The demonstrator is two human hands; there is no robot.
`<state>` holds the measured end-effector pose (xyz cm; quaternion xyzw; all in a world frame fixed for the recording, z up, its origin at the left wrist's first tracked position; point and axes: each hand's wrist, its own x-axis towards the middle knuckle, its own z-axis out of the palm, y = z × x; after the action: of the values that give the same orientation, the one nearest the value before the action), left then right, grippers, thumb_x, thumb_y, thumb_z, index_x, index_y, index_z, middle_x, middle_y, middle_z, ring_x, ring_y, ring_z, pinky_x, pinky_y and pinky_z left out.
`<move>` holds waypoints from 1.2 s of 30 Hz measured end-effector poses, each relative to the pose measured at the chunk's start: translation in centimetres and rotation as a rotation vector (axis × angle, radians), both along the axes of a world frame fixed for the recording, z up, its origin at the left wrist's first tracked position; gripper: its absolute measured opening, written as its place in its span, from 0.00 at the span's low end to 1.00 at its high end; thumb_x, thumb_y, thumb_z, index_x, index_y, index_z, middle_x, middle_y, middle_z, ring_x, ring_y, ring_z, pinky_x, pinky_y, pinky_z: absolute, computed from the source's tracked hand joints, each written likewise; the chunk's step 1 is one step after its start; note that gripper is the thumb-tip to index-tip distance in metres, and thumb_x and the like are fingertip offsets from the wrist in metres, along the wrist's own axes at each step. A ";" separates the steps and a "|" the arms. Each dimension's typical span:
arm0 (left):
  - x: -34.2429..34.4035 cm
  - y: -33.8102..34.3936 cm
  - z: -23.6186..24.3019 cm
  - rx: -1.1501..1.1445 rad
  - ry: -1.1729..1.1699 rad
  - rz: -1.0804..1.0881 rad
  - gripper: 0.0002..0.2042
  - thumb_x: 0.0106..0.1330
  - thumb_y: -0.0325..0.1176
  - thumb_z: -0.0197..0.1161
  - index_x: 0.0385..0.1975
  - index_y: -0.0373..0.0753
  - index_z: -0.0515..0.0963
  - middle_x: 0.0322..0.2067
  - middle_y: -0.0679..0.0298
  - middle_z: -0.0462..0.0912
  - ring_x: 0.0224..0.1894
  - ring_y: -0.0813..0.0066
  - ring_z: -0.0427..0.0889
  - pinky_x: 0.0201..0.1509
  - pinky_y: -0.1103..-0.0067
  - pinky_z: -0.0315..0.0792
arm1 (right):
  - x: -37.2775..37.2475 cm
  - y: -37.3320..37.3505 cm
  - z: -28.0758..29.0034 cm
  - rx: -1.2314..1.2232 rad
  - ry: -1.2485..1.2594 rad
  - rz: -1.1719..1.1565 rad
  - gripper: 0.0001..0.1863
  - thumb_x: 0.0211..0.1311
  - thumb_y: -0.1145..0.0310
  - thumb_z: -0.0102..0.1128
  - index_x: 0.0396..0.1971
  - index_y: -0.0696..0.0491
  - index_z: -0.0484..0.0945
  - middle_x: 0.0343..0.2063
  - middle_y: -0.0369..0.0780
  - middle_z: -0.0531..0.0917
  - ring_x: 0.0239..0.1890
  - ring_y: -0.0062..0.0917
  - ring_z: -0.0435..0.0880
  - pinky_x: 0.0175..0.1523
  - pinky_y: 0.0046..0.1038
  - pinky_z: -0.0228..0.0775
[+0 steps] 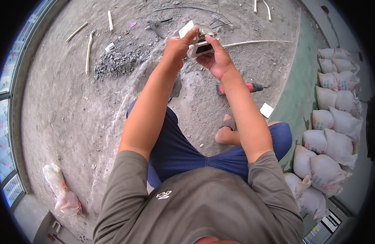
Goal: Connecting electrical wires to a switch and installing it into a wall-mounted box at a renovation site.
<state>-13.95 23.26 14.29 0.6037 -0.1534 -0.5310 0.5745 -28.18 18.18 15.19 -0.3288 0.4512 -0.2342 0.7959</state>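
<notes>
A small white square-framed fitting [194, 52] with a dark rectangular part is held up in front of me, over the dusty ground. My left hand [180, 48] is closed on its left side, with the thumb up near a white flap [186, 29]. Around its right side and underside, my right hand [218, 61] is closed. Bits of wire or metal seem to show between the thumbs, too small to make out. Below my right hand, by the forearm, lies a red and black power drill [252, 87].
A white square plate [266, 110] lies right of my foot. Pliers [155, 28], a grey rubble heap [118, 63] and pale pipe pieces [89, 51] are scattered ahead. Filled white sacks [338, 99] line the right wall; a plastic bag [62, 191] sits at left.
</notes>
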 end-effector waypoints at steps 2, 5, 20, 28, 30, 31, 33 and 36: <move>-0.4 -0.2 -0.1 -0.035 0.016 0.050 0.32 0.50 0.56 0.73 0.39 0.29 0.77 0.34 0.57 0.81 0.33 0.72 0.78 0.35 0.76 0.69 | -0.1 -0.1 0.1 -0.012 0.009 0.009 0.23 0.54 0.44 0.65 0.41 0.46 0.76 0.36 0.36 0.80 0.38 0.25 0.79 0.45 0.30 0.71; -1.1 -0.5 0.1 -0.097 0.007 0.122 0.32 0.51 0.53 0.74 0.40 0.27 0.75 0.36 0.55 0.81 0.36 0.70 0.79 0.40 0.75 0.72 | -0.3 0.0 0.1 -0.010 0.019 0.011 0.23 0.55 0.44 0.64 0.42 0.46 0.76 0.36 0.37 0.80 0.39 0.26 0.79 0.45 0.30 0.73; -3.3 0.0 0.7 -0.016 0.481 0.028 0.40 0.55 0.59 0.66 0.63 0.43 0.61 0.58 0.50 0.66 0.59 0.50 0.65 0.65 0.50 0.57 | -5.8 8.1 -12.2 -0.075 0.280 -0.192 0.12 0.62 0.61 0.60 0.38 0.54 0.75 0.27 0.36 0.78 0.27 0.20 0.78 0.31 0.24 0.71; -3.1 -0.3 0.5 -0.109 0.512 0.108 0.40 0.53 0.57 0.68 0.62 0.40 0.62 0.57 0.52 0.68 0.53 0.51 0.70 0.63 0.52 0.61 | -14.7 6.9 -20.8 -0.197 1.193 -0.722 0.51 0.42 0.61 0.78 0.63 0.57 0.55 0.60 0.47 0.67 0.59 0.38 0.70 0.66 0.34 0.61; -3.1 -0.2 0.7 -0.111 0.518 0.107 0.40 0.54 0.58 0.67 0.61 0.40 0.63 0.57 0.53 0.68 0.54 0.52 0.70 0.63 0.52 0.61 | -14.8 5.2 -20.6 -0.341 0.859 -0.819 0.46 0.44 0.64 0.76 0.61 0.56 0.58 0.58 0.45 0.69 0.57 0.36 0.72 0.65 0.32 0.61; -3.2 -0.2 0.8 -0.115 0.521 0.113 0.40 0.54 0.58 0.67 0.61 0.40 0.63 0.57 0.53 0.68 0.54 0.52 0.70 0.63 0.52 0.61 | -14.9 4.5 -20.4 -0.471 0.513 -0.893 0.40 0.45 0.67 0.74 0.59 0.55 0.61 0.56 0.43 0.72 0.55 0.34 0.74 0.64 0.31 0.62; -3.2 -0.3 1.1 -0.119 0.544 0.129 0.38 0.55 0.58 0.65 0.61 0.41 0.63 0.56 0.54 0.69 0.55 0.54 0.69 0.62 0.51 0.62 | -15.2 3.3 -19.7 -0.503 0.560 -0.846 0.37 0.46 0.69 0.71 0.58 0.54 0.62 0.54 0.41 0.73 0.55 0.33 0.75 0.63 0.31 0.63; -3.5 -0.3 1.5 -0.128 0.538 0.141 0.38 0.56 0.59 0.64 0.61 0.41 0.63 0.57 0.54 0.69 0.56 0.56 0.69 0.62 0.50 0.62 | -14.9 2.7 -18.3 -0.491 0.556 -0.804 0.32 0.47 0.73 0.67 0.55 0.54 0.65 0.49 0.39 0.76 0.51 0.30 0.77 0.59 0.30 0.66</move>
<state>-17.43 22.99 15.78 0.4129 0.0138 -0.6200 0.6670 -43.05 20.88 -3.07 -0.3560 0.6667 -0.5228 0.3944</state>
